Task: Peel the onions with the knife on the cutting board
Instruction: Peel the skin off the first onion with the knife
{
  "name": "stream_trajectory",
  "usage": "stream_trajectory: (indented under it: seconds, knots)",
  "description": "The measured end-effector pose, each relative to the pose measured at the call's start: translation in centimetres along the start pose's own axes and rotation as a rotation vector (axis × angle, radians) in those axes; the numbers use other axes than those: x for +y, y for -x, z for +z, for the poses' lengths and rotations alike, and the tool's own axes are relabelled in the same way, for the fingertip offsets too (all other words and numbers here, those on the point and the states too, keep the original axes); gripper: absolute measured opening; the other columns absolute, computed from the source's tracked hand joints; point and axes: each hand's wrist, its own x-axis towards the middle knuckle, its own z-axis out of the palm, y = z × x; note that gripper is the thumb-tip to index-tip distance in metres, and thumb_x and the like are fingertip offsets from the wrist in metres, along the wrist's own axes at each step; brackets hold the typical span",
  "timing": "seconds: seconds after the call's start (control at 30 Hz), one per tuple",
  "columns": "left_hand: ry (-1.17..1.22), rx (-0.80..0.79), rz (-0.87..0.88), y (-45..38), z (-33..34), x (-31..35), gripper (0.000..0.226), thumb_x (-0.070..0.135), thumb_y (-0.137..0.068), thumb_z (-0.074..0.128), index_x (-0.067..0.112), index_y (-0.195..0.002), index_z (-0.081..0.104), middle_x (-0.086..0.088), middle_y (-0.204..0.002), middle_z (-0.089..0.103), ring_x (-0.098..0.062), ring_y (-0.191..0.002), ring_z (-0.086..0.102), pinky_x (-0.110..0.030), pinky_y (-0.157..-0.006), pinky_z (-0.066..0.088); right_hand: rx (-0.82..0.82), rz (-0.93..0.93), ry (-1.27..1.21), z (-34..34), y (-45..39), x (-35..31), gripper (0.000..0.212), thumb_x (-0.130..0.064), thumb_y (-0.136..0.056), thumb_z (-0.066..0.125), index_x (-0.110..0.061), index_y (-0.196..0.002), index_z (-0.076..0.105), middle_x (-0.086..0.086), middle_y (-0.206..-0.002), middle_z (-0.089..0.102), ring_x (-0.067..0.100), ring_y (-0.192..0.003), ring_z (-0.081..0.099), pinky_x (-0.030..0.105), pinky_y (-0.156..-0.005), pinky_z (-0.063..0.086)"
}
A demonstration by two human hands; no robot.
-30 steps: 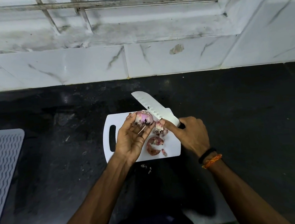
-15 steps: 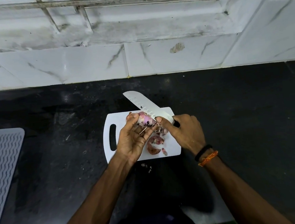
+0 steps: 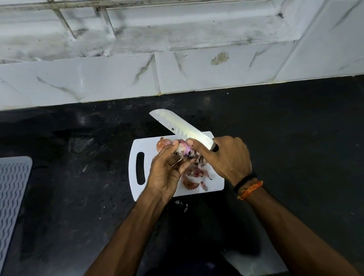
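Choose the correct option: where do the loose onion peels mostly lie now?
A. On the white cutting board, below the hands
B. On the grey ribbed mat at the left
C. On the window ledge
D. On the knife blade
A: the reddish peels lie on the white cutting board, just below the hands.

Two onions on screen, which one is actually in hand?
The purple onion, pinched by the left hand against the knife. The other onion lies untouched on the cutting board.

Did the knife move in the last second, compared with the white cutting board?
Yes. The knife, held in the right hand, has shifted left and a little away: its tip now lies further beyond the far edge of the cutting board, above the dark counter.
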Motion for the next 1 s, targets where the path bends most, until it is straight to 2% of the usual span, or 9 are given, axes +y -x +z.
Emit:
stream_trajectory:
  seconds: [0.1, 0.13, 0.23, 0.3, 0.4, 0.5, 0.73, 0.9, 1.0]
  knots:
    - [0.0, 0.06, 0.008, -0.2, -0.1, -0.4, 0.013, 0.017, -0.092, 0.065, 0.017, -0.089, 0.078, -0.012, -0.102, 0.074, -0.025, -0.1, 0.071, -0.041, -0.086, 0.06, -0.008, -0.054, 0.021, -0.2, 0.3, -0.3, 0.062, -0.077, -0.082, 0.055, -0.028, -0.049, 0.036, -0.011, -0.041, 0.037, 0.006, -0.038, 0.04, 0.014, -0.045, 0.02]
    - [0.021, 0.098, 0.0, -0.3, -0.1, -0.4, 0.013, 0.017, -0.092, 0.065, 0.012, -0.1, 0.075, -0.013, -0.104, 0.073, -0.025, -0.099, 0.072, -0.04, -0.083, 0.061, -0.013, -0.078, 0.02, -0.2, 0.7, -0.4, 0.062, -0.076, -0.082, 0.057, -0.029, -0.048, 0.034, -0.011, -0.041, 0.035, 0.006, -0.038, 0.038, 0.014, -0.045, 0.02]
    - [0.061, 0.17, -0.014, -0.7, -0.4, -0.2, 0.038, 0.017, -0.095, 0.062, 0.001, -0.13, 0.059, -0.013, -0.103, 0.073, -0.022, -0.096, 0.073, -0.033, -0.073, 0.06, -0.035, -0.125, -0.05, 0.1, 1.7, -0.7, 0.06, -0.074, -0.081, 0.061, -0.032, -0.047, 0.035, -0.012, -0.038, 0.037, 0.005, -0.039, 0.045, 0.013, -0.044, 0.025]
    - [0.086, 0.155, -0.011, -0.6, -0.3, 0.2, 0.039, 0.016, -0.093, 0.063, 0.002, -0.128, 0.057, -0.012, -0.098, 0.073, -0.021, -0.093, 0.073, -0.033, -0.073, 0.061, -0.026, -0.08, -0.075, 0.3, 2.0, -0.7, 0.059, -0.076, -0.08, 0.058, -0.033, -0.047, 0.037, -0.013, -0.038, 0.039, 0.005, -0.039, 0.046, 0.012, -0.046, 0.024]
    - [0.126, 0.096, -0.001, -0.2, -0.1, 0.7, 0.047, 0.021, -0.089, 0.068, 0.0, -0.129, 0.057, -0.021, -0.113, 0.07, -0.03, -0.109, 0.069, -0.04, -0.087, 0.06, 0.004, 0.078, -0.106, 0.1, 1.9, -0.3, 0.064, -0.08, -0.078, 0.053, -0.024, -0.048, 0.044, -0.008, -0.041, 0.041, 0.007, -0.04, 0.043, 0.019, -0.046, 0.025]
    - [0.128, 0.08, -0.012, -0.1, -0.1, 0.7, 0.05, 0.023, -0.09, 0.069, -0.003, -0.131, 0.057, -0.024, -0.119, 0.068, -0.033, -0.11, 0.068, -0.045, -0.091, 0.058, 0.005, 0.154, -0.152, -0.2, 1.4, 0.2, 0.066, -0.079, -0.079, 0.047, -0.022, -0.048, 0.043, -0.006, -0.043, 0.043, 0.008, -0.041, 0.042, 0.024, -0.048, 0.028]
    - [0.127, 0.058, -0.025, 0.0, -0.1, 0.6, 0.041, 0.023, -0.092, 0.066, 0.0, -0.125, 0.059, -0.022, -0.115, 0.07, -0.031, -0.109, 0.069, -0.046, -0.095, 0.056, -0.03, 0.12, -0.087, -0.4, 1.5, -0.1, 0.067, -0.08, -0.08, 0.044, -0.02, -0.05, 0.046, -0.007, -0.043, 0.044, 0.009, -0.043, 0.044, 0.024, -0.048, 0.028]
    - [0.111, 0.099, -0.03, 0.2, 0.1, 0.6, 0.057, 0.025, -0.089, 0.069, -0.002, -0.137, 0.054, -0.024, -0.125, 0.066, -0.032, -0.114, 0.067, -0.044, -0.09, 0.059, -0.051, 0.053, -0.112, -0.2, 1.7, -0.3, 0.063, -0.079, -0.081, 0.044, -0.024, -0.051, 0.046, -0.008, -0.042, 0.042, 0.006, -0.04, 0.041, 0.022, -0.048, 0.027]
    - [0.105, 0.117, -0.043, 0.1, 0.1, 0.6, 0.054, 0.024, -0.091, 0.068, -0.002, -0.136, 0.054, -0.024, -0.124, 0.067, -0.033, -0.116, 0.066, -0.043, -0.087, 0.06, -0.054, 0.026, -0.1, -0.2, 1.6, -0.3, 0.061, -0.081, -0.08, 0.042, -0.027, -0.052, 0.045, -0.009, -0.043, 0.041, 0.006, -0.038, 0.039, 0.02, -0.047, 0.026]
